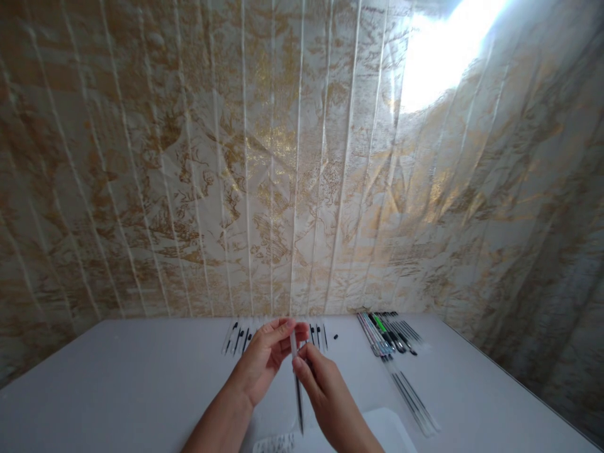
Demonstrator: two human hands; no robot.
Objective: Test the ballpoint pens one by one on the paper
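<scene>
Near the table's middle, my left hand (268,349) pinches the upper end of a clear tube-like pen barrel (294,345). Just below and to the right, my right hand (318,377) is closed round the same pen, thumb against its side. A dark refill (299,402) shows in the lower part, pointing down toward the front. Behind my hands lies a row of pen parts with small black caps (240,333), partly hidden by my fingers. One small black piece (335,336) lies apart to the right of the row.
Several pens (375,333), one bright green, lie at the back right beside thin dark refills (409,331). More long thin refills (409,396) lie in front of them. A white tray (389,428) sits at the front edge. A patterned curtain (283,189) hangs behind the white table (117,384).
</scene>
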